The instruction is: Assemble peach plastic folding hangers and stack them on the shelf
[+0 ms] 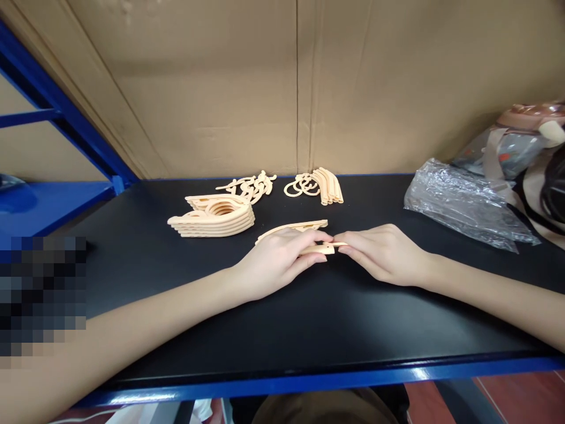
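Cream plastic shows between the two hands, which are near each other but not touching. The left hand (278,259) pinches a thick cream bar (325,249) between thumb and fingers, its end poking out toward the right hand (384,253). That hand grips a slim cream piece (340,244) by thumb and fingertips, its near tip reaching the bar's end. Both pieces run roughly left to right, so they meet almost end to end, with the slim one a touch farther from the body. Whether they are joined is hidden by the fingers. Neither hand is clearly nearer the meeting point; each closes in from its own side.

Just beyond the left hand lies a curved cream arm (304,225), partly covered by it, its long axis also running sideways. Farther out and to the left sits a stack of cream hanger-like frames (212,227), nested one on another. Behind that is a loose heap of cream hooks (253,188), and to its right some ring-shaped hooks (293,189) beside a bundle of curved bars (330,187). Off to the right, crumpled clear plastic (459,203) rests on the black tabletop (353,330), with brown cardboard (212,106) standing behind everything.
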The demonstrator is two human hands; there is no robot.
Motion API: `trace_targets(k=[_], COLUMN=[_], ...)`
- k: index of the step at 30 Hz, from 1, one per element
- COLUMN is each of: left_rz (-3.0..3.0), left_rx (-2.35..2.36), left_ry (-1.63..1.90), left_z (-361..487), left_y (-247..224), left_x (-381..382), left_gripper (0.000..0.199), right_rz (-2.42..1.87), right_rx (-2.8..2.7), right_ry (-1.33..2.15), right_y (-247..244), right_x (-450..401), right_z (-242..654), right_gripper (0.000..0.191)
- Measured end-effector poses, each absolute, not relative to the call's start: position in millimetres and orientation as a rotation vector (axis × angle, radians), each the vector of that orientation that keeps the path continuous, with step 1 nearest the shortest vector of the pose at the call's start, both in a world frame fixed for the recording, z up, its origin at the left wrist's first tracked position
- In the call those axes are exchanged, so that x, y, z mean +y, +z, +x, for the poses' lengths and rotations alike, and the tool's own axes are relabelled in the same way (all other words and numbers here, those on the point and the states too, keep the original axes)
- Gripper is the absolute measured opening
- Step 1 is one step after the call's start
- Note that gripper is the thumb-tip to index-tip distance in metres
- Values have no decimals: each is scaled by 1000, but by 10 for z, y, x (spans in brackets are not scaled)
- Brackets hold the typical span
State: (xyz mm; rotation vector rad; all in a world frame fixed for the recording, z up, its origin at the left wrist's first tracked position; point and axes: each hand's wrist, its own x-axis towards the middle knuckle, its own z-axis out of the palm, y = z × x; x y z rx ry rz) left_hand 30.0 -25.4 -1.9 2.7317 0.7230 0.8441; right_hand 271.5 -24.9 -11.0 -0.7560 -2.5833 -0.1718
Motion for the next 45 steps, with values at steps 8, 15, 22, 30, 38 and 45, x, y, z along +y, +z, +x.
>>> trace_targets(k=[8, 15, 22, 30, 38, 45], left_rz=[2694, 2616, 2605, 2636, 2594, 2587], left_rx=[786, 734, 713, 724, 743, 739], left_ry=[822, 776, 744, 722, 687, 734], left_z=[288, 275, 282, 301, 303, 299], left_y=[-13, -18, 5, 15, 24, 2], left_x=[-263, -261, -261, -252, -259, -263], left_gripper=[24, 22, 18, 16, 15, 12], right_rz=[-826, -805, -763, -752, -717, -675], right_rx=[-2587, -2649, -2656, -2629, -2679, -2695], right_ry=[-157, -74, -83, -2, -99, -321], right_y=[-114, -100, -105, -75, -80, -78], right_x=[-238, -244, -230, -241, -240, -254], right_z=[2739, 2746, 2760, 2754, 2752, 2739], right_gripper=[30, 31, 30, 35, 42, 43])
